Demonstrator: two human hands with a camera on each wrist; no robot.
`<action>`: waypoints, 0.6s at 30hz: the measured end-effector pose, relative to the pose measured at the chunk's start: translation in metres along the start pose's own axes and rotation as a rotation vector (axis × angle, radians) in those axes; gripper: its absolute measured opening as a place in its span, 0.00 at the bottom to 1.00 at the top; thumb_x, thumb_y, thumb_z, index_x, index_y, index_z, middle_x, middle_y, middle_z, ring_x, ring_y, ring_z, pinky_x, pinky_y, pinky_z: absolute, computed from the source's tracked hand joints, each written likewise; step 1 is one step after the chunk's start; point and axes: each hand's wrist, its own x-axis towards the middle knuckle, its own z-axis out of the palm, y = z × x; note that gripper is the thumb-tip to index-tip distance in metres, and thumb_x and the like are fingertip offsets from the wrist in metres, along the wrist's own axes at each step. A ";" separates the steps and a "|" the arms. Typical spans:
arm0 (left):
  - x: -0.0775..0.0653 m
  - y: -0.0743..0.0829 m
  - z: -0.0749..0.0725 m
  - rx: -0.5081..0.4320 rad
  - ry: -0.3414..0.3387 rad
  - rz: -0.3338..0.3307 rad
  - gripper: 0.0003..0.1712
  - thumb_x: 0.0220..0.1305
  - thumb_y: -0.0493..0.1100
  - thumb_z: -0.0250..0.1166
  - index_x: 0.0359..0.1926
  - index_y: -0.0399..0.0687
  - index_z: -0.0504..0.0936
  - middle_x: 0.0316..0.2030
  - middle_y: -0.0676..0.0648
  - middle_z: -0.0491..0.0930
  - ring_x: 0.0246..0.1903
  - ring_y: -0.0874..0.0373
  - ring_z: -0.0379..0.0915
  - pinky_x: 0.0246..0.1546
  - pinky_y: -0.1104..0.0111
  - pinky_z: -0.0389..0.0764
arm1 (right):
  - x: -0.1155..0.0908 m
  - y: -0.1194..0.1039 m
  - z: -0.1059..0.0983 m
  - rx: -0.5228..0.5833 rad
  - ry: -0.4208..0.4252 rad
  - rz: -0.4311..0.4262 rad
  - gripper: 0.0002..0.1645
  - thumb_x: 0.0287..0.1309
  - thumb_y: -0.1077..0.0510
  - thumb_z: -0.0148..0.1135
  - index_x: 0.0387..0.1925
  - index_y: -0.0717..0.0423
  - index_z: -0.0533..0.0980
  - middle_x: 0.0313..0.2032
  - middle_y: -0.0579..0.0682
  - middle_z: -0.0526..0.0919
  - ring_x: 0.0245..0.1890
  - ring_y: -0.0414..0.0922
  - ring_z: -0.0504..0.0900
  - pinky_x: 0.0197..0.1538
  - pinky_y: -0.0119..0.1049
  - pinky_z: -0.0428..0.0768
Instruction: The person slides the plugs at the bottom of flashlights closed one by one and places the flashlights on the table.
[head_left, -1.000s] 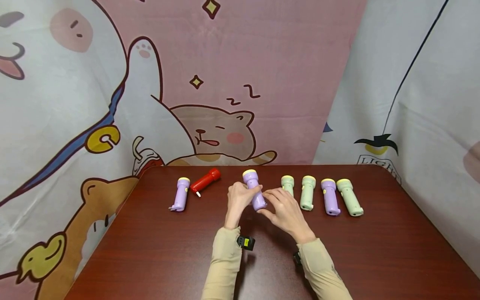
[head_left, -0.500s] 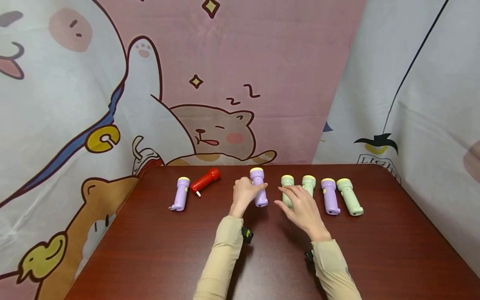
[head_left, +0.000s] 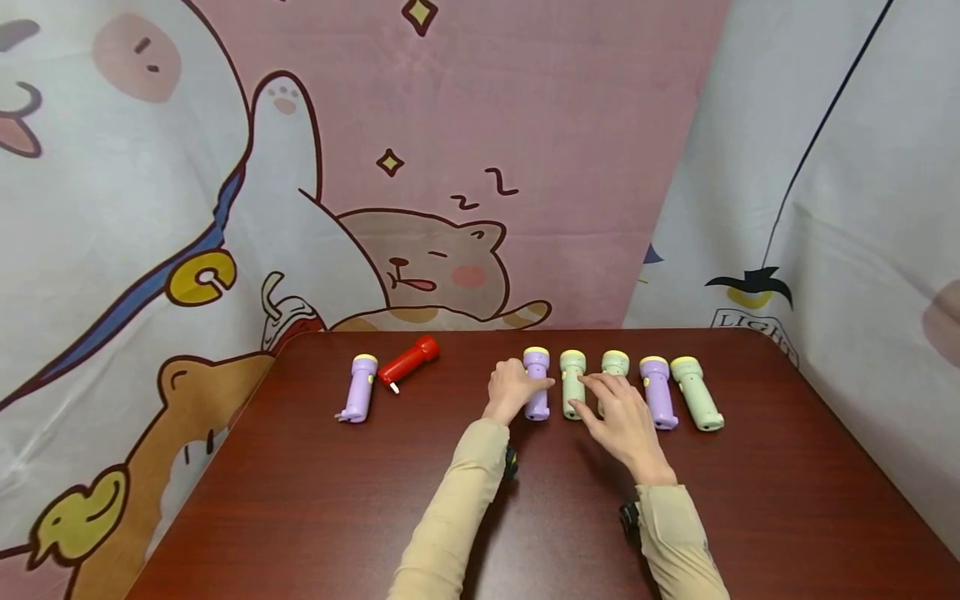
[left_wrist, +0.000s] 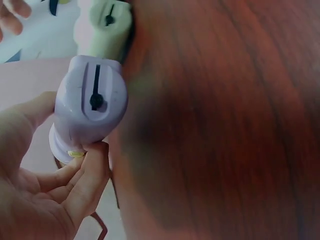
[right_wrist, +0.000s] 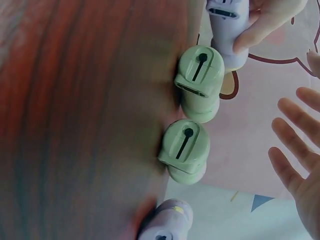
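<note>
My left hand grips a purple flashlight with a yellow lens rim, thumb on one side and fingers on the other. Its end cap, with a dark keyhole-like slot, faces the left wrist camera. Just right of it, a light green flashlight lies lens end away from me. My right hand hovers with spread fingers over a second green flashlight, partly covering it. Nothing is in that hand; in the right wrist view its fingers stand apart from both green flashlights.
Farther right along the row lie another purple flashlight and another green one. At the left are a purple flashlight and a red one lying slantwise. A cartoon-print cloth hangs behind the brown table.
My left hand has carried the purple flashlight rightward, bringing it beside the green ones. The right hand has let go of that flashlight's lower end and moved right.
</note>
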 end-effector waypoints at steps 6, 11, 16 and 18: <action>0.002 0.003 0.009 0.030 -0.003 -0.012 0.24 0.43 0.59 0.74 0.24 0.42 0.81 0.23 0.45 0.81 0.25 0.51 0.80 0.22 0.64 0.76 | -0.002 0.001 0.002 -0.008 -0.017 0.006 0.22 0.46 0.52 0.72 0.43 0.58 0.81 0.40 0.55 0.84 0.42 0.52 0.79 0.39 0.47 0.75; 0.003 0.001 0.014 0.031 0.005 -0.018 0.24 0.44 0.59 0.74 0.23 0.42 0.80 0.23 0.45 0.81 0.25 0.51 0.80 0.22 0.64 0.76 | -0.002 -0.001 0.004 -0.003 -0.023 -0.002 0.22 0.47 0.52 0.71 0.43 0.59 0.81 0.40 0.55 0.84 0.40 0.52 0.79 0.37 0.46 0.75; 0.003 0.000 0.018 0.033 0.015 0.000 0.27 0.46 0.61 0.72 0.16 0.46 0.73 0.19 0.47 0.76 0.23 0.52 0.77 0.21 0.64 0.74 | -0.001 -0.003 0.006 0.007 -0.020 -0.015 0.22 0.47 0.51 0.71 0.43 0.58 0.81 0.39 0.53 0.84 0.39 0.51 0.78 0.36 0.45 0.75; 0.003 0.000 0.018 0.023 0.021 0.011 0.28 0.48 0.62 0.71 0.14 0.47 0.70 0.18 0.47 0.75 0.22 0.52 0.76 0.20 0.64 0.73 | 0.000 -0.003 0.007 0.010 -0.017 -0.018 0.22 0.47 0.51 0.71 0.43 0.58 0.81 0.39 0.53 0.84 0.39 0.51 0.78 0.37 0.46 0.75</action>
